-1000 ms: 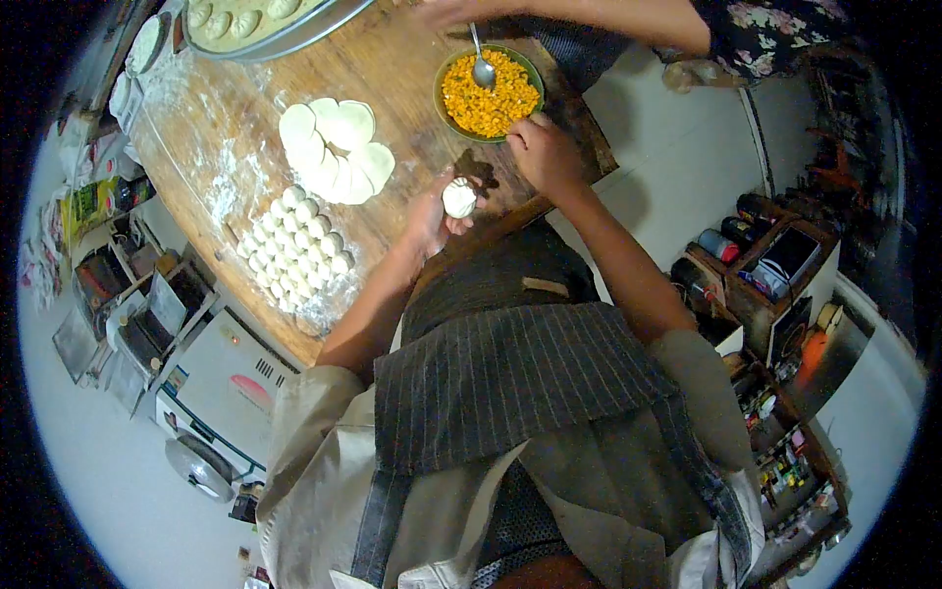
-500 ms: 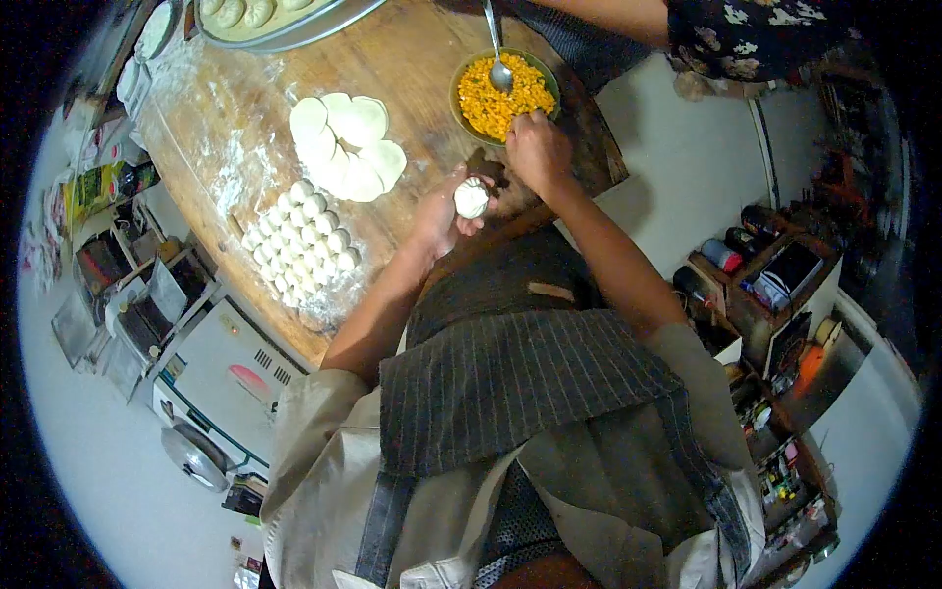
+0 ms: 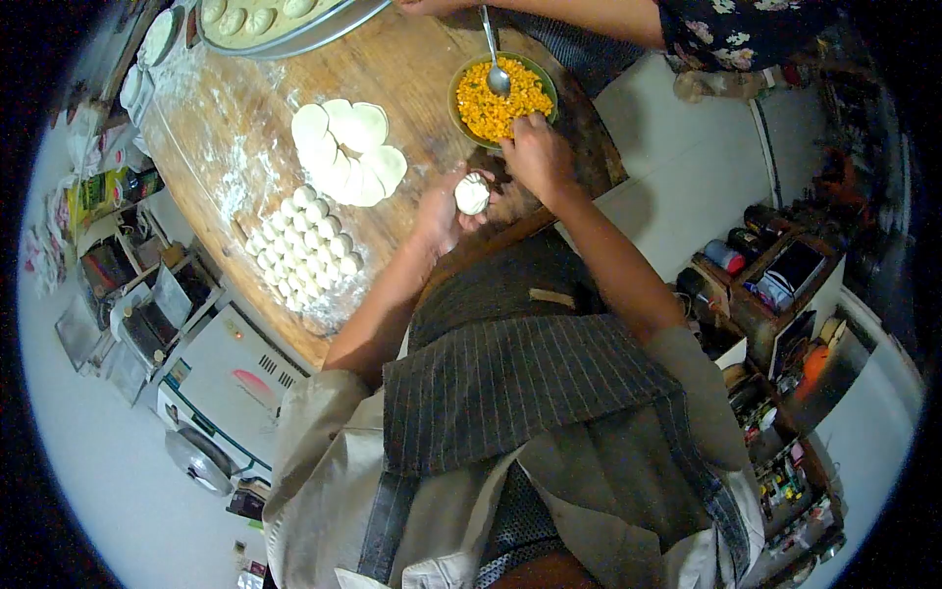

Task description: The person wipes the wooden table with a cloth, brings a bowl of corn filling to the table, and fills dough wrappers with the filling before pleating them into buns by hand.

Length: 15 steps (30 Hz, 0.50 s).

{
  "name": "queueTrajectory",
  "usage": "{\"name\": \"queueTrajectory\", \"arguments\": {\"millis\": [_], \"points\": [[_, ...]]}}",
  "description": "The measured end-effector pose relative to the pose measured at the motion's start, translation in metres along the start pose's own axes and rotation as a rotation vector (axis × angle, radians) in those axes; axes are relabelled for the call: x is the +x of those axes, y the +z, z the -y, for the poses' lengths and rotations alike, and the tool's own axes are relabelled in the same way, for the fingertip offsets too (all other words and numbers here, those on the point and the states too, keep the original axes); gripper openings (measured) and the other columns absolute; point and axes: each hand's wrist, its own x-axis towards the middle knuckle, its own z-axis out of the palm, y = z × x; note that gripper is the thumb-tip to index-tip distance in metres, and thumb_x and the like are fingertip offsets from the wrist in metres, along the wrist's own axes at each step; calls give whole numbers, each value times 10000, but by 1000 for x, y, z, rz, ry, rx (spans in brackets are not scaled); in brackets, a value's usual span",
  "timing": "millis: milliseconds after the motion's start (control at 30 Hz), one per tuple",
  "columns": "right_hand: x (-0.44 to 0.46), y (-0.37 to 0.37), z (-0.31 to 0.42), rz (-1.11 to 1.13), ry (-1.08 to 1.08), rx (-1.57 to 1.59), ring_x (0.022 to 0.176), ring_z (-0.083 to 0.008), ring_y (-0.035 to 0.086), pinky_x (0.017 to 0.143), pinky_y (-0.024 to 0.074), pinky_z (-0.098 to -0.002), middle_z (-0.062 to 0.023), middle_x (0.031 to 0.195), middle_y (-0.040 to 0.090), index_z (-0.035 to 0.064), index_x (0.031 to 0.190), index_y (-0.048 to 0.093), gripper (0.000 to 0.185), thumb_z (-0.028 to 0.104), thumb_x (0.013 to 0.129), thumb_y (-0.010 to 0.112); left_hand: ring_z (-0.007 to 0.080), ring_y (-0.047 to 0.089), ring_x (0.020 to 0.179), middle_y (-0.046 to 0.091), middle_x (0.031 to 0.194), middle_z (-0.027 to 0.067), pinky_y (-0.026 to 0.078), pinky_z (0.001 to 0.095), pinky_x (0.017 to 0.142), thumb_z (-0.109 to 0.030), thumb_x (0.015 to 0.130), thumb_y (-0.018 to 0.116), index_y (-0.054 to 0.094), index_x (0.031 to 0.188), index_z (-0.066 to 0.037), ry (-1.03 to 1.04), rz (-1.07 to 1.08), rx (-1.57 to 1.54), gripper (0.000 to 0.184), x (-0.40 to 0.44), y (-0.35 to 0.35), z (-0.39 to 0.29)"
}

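Note:
A round pleated bun (image 3: 472, 194) of white dough rests in my left hand (image 3: 442, 212), with the fingers curled around it near the table's front edge. My right hand (image 3: 540, 157) is at the near rim of a green bowl (image 3: 454, 98), its fingers bunched together against the yellow-orange chopped filling (image 3: 481, 106). Whatever those fingertips hold, if anything, is hidden. A metal spoon (image 3: 498, 80) stands in the filling, its handle leaning over the far rim. Left of my hands, flat dough wrappers (image 3: 339, 182) overlap in a ring.
Rows of small dough pieces (image 3: 304, 245) lie on the floured wooden table (image 3: 255, 108). A round metal tray (image 3: 324, 37) with shaped buns stands at the far left. Another person's arm (image 3: 589, 20) reaches in at the top. Shelves with goods (image 3: 775, 265) stand right.
The other person's hand has come into view at the top, beside the tray. My own hands have barely moved; the bun stays in my left hand.

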Motion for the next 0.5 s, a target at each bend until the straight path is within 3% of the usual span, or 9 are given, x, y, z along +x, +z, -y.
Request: {"name": "queueTrajectory", "arguments": {"millis": [267, 500], "points": [[5, 10, 3, 54, 36, -91, 724, -358, 614, 619, 523, -427, -172, 863, 580, 26, 818, 574, 176, 198, 803, 611, 127, 533, 446, 662, 730, 70, 339, 201, 344, -439, 986, 311, 607, 986, -100, -1, 43, -59, 450, 4, -5, 8], [2, -9, -7, -113, -25, 210, 688, -368, 594, 578, 491, -469, -157, 811, 595, 75, 797, 619, 78, 146, 774, 594, 149, 560, 518, 658, 784, 96, 393, 210, 391, -425, 990, 307, 585, 1016, -84, 43, 59, -127, 441, 1, 6, -8]]}}
